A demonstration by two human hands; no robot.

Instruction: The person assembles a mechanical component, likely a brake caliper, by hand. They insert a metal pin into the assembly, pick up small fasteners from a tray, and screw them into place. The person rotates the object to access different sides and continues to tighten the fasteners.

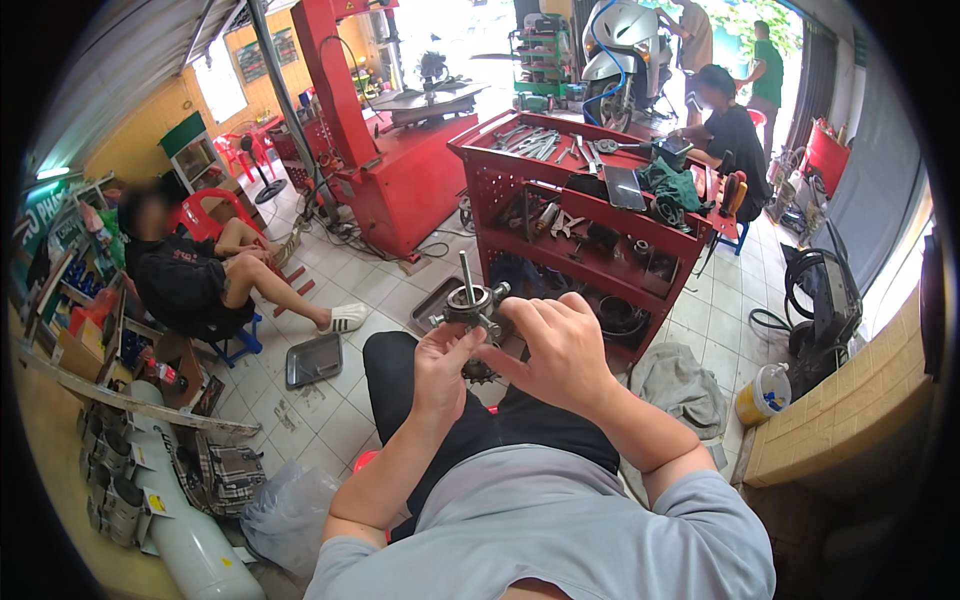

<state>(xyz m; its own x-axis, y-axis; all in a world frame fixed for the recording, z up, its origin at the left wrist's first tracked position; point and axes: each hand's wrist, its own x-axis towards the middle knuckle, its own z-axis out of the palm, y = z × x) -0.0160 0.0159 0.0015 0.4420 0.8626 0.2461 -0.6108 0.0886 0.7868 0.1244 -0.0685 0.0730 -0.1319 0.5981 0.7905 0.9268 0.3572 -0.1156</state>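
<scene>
In front of my lap I hold a dark metal machine part (466,312) with a round collar and a thin bright rod (467,270) standing up from it. A toothed wheel (480,372) shows below, partly covered by my fingers. My left hand (445,362) grips the part from below and the left, its thumb pressed to the collar's near side. My right hand (556,340) is closed at the part's right side, with bent fingers by a short knob-like end (499,291). Its fingertips are partly hidden.
A red tool cart (590,240) with wrenches (535,143) stands ahead. Grey trays (314,361) lie on the tiled floor. One person (190,265) sits at left, another (738,140) behind the cart. A grey cloth (682,385) and yellow bucket (763,394) are at right.
</scene>
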